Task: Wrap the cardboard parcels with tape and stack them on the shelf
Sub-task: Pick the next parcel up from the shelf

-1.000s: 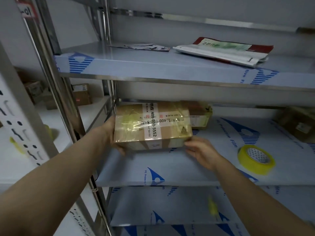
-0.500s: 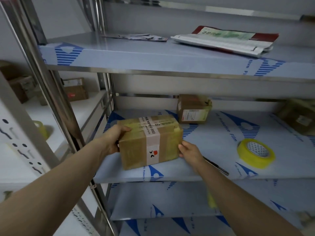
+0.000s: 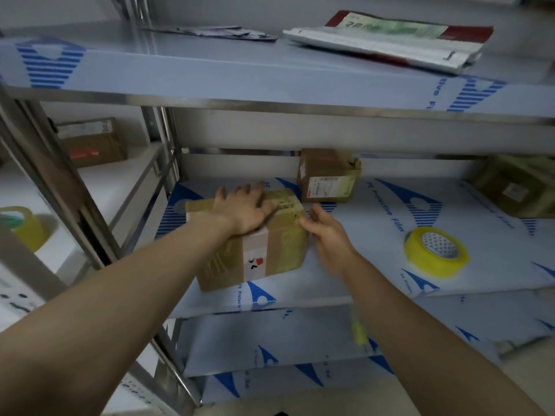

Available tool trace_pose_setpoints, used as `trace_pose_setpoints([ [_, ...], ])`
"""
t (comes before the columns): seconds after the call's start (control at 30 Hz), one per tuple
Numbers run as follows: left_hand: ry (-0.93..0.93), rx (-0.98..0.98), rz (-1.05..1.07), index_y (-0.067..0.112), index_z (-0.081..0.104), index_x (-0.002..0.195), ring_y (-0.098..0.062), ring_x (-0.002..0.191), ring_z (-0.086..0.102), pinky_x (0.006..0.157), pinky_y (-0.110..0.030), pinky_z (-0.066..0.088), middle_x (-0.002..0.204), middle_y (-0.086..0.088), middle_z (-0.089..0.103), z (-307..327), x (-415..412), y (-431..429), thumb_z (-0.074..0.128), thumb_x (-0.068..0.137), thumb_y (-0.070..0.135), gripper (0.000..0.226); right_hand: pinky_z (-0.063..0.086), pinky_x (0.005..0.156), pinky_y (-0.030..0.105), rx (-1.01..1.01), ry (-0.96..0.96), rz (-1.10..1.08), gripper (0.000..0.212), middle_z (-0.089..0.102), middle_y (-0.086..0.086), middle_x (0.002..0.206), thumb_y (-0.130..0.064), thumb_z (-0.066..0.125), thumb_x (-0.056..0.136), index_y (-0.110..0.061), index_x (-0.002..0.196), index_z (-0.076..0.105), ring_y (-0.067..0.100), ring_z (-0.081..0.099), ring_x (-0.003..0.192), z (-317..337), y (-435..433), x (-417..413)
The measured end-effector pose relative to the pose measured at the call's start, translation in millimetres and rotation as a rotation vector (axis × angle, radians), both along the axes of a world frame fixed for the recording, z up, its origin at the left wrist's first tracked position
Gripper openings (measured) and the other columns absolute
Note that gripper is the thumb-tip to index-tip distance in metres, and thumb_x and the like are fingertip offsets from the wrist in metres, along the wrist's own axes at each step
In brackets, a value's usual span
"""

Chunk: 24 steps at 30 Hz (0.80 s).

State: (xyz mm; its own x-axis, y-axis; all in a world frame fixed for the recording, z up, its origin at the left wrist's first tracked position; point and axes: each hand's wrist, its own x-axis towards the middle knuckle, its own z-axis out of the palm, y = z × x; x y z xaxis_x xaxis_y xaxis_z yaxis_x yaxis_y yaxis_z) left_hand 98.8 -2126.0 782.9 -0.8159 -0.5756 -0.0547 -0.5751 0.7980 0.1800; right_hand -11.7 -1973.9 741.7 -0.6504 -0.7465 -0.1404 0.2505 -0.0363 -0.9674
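A tape-wrapped cardboard parcel (image 3: 270, 250) with a white strip across it sits on the middle shelf (image 3: 375, 265) near its front left. My left hand (image 3: 246, 208) lies flat on the parcel's top with fingers spread. My right hand (image 3: 327, 232) is at the parcel's right side, fingers straight and touching its upper edge. A smaller parcel (image 3: 329, 177) with a white label stands behind it against the back wall. A yellow roll of tape (image 3: 435, 252) lies on the same shelf to the right.
Another taped parcel (image 3: 516, 184) sits at the far right of the middle shelf. A folded printed bag (image 3: 387, 40) and papers lie on the upper shelf. A steel post (image 3: 75, 205) stands left; beyond it a neighbouring shelf holds a box (image 3: 93, 142) and a tape roll (image 3: 22, 226).
The parcel was lowered from the air onto the middle shelf. My left hand shifted from its left side to flat on top; my right hand loosened from the right side.
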Motion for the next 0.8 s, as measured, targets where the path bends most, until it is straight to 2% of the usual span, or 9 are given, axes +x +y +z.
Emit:
trace_pose_setpoints([
  [0.07,-0.049,-0.049,-0.021,0.029,0.005,0.152,-0.026,0.146,0.007,0.117,-0.049,0.002,0.159,-0.007,0.01,-11.6,-0.6,3.3,0.013,0.095,0.062,0.066,0.052,0.09,0.028,-0.029,-0.028,0.043,0.036,0.06,0.009,0.128,-0.005,0.058,0.091,-0.012,0.126,0.055,0.014,0.061,0.111,-3.0,-3.8,1.2],
  [0.13,-0.041,-0.08,-0.019,0.03,0.005,0.152,-0.026,0.146,0.006,0.117,-0.048,0.002,0.159,-0.006,0.01,-18.6,-0.2,3.6,0.01,0.094,0.062,0.065,0.055,0.072,0.02,-0.046,-0.041,0.054,0.021,0.071,0.001,0.106,-0.008,0.055,0.094,-0.02,0.109,0.062,0.008,0.068,0.092,-7.6,-6.3,3.3],
  [0.33,-0.064,-0.084,-0.02,0.031,0.002,0.152,-0.024,0.146,0.001,0.116,-0.048,-0.002,0.159,-0.006,0.006,-21.2,-2.1,2.2,0.009,0.094,0.062,0.066,0.055,0.066,0.021,-0.07,-0.148,0.008,0.022,0.074,-0.001,0.097,-0.011,0.054,0.096,-0.019,0.114,0.063,0.009,0.07,0.088,-9.7,-10.4,3.7],
  [0.5,-0.067,-0.084,-0.018,0.03,0.0,0.152,-0.024,0.147,-0.001,0.116,-0.048,-0.003,0.16,-0.007,0.004,-22.4,-2.9,1.7,0.008,0.094,0.062,0.066,0.055,0.059,0.023,-0.057,-0.203,-0.032,0.018,0.076,0.0,0.087,-0.011,0.052,0.096,-0.018,0.103,0.067,0.01,0.072,0.079,-7.5,-14.9,3.7],
  [0.6,-0.071,-0.09,-0.019,0.03,0.0,0.152,-0.025,0.147,-0.001,0.116,-0.049,-0.003,0.16,-0.007,0.004,-23.1,-3.2,2.3,0.008,0.094,0.062,0.066,0.055,0.056,0.022,-0.02,-0.174,-0.086,0.019,0.075,-0.002,0.082,-0.008,0.053,0.094,-0.019,0.098,0.069,0.009,0.072,0.073,-8.8,-18.0,4.7],
  [0.8,-0.062,-0.085,-0.021,0.03,0.002,0.152,-0.026,0.147,0.0,0.116,-0.048,-0.004,0.16,-0.008,0.004,-22.8,-2.3,4.1,0.009,0.095,0.061,0.065,0.054,0.059,0.026,0.032,-0.103,-0.113,0.019,0.074,0.0,0.082,-0.009,0.053,0.094,-0.017,0.097,0.069,0.01,0.071,0.072,-9.0,-19.6,6.5],
])
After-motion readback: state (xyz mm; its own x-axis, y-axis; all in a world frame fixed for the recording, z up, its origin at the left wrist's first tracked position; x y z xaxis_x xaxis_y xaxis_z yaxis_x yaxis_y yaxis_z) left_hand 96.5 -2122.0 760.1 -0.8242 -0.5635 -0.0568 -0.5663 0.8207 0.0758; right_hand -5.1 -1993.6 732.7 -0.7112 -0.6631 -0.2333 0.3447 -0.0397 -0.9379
